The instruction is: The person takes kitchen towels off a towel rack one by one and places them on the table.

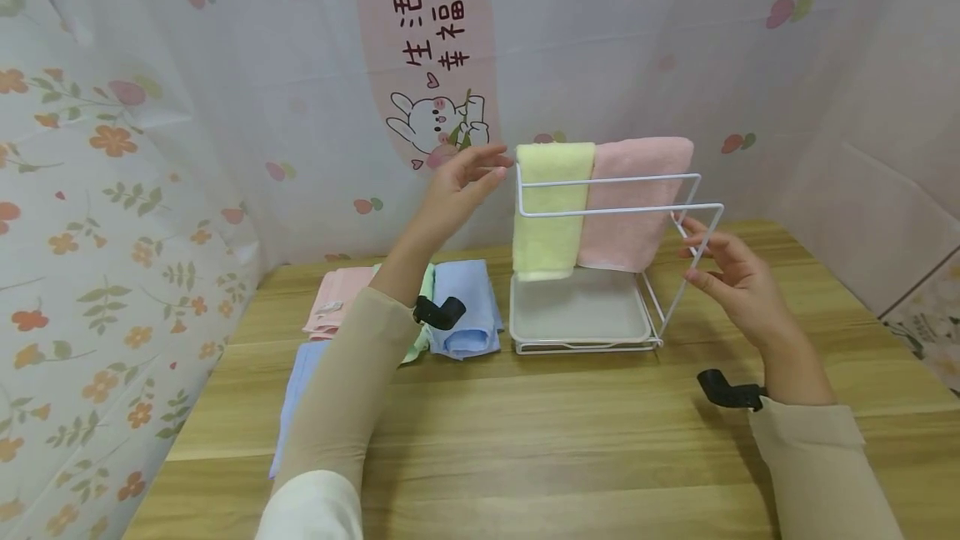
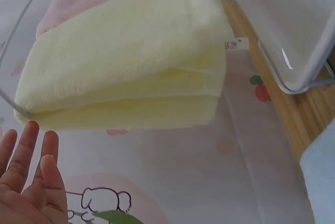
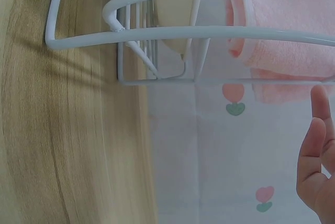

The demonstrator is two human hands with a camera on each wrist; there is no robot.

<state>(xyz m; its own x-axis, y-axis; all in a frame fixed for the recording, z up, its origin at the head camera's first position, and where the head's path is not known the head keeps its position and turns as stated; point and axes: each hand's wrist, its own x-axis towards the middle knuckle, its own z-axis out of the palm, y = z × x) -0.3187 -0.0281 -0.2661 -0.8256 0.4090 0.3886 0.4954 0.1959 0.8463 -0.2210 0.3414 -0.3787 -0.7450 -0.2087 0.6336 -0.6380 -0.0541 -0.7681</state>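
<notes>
A white wire rack stands on the table with a pale tray at its base. Over its upper bars hang a yellow towel on the left and a pink towel on the right. My left hand is raised at the rack's left end beside the yellow towel, its fingers loosely extended and holding nothing. At the right end, my right hand has its fingers spread near the side wires; whether a fingertip touches them is hard to tell. The right wrist view shows thumb and finger apart, gripping nothing.
Left of the rack lie folded towels: a blue one, a pink one, a green one partly behind my left arm, and another blue one. A patterned curtain hangs behind the wooden table.
</notes>
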